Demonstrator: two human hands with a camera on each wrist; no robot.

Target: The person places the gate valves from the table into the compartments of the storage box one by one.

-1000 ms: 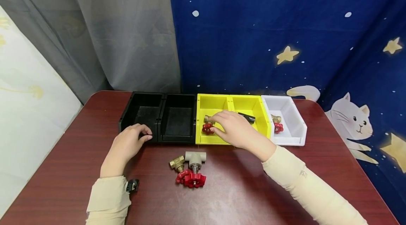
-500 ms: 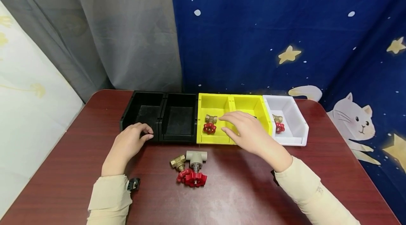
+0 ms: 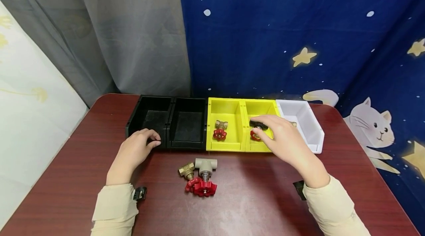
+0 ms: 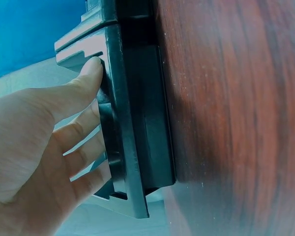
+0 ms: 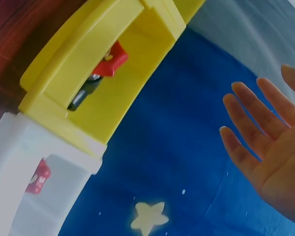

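Observation:
My left hand [image 3: 132, 151] rests at the front of the left black bin [image 3: 156, 118], fingers loosely bent; in the left wrist view the thumb touches its rim [image 4: 115, 73]. My right hand [image 3: 289, 142] hovers over the right yellow bin [image 3: 262, 107] and white bin [image 3: 310, 132], holding nothing; its fingers spread in the right wrist view. A black-bodied valve with a red handwheel [image 3: 255, 135] lies in the right yellow bin. A brass valve with a red handwheel [image 3: 220, 132] lies in the left yellow bin; the white bin's valve [image 5: 38, 177] is mostly hidden by my hand in the head view.
On the table [image 3: 245, 206] before the bins lie a brass valve [image 3: 187, 171] and a larger grey tee valve [image 3: 206, 166], their red handwheels touching. A second black bin [image 3: 187, 121] stands between the left black and yellow ones. Curtains [image 3: 245, 36] hang behind.
My right hand has moved right, from over the left yellow bin to over the right yellow and white bins, uncovering both yellow-bin valves. The left hand has stayed put.

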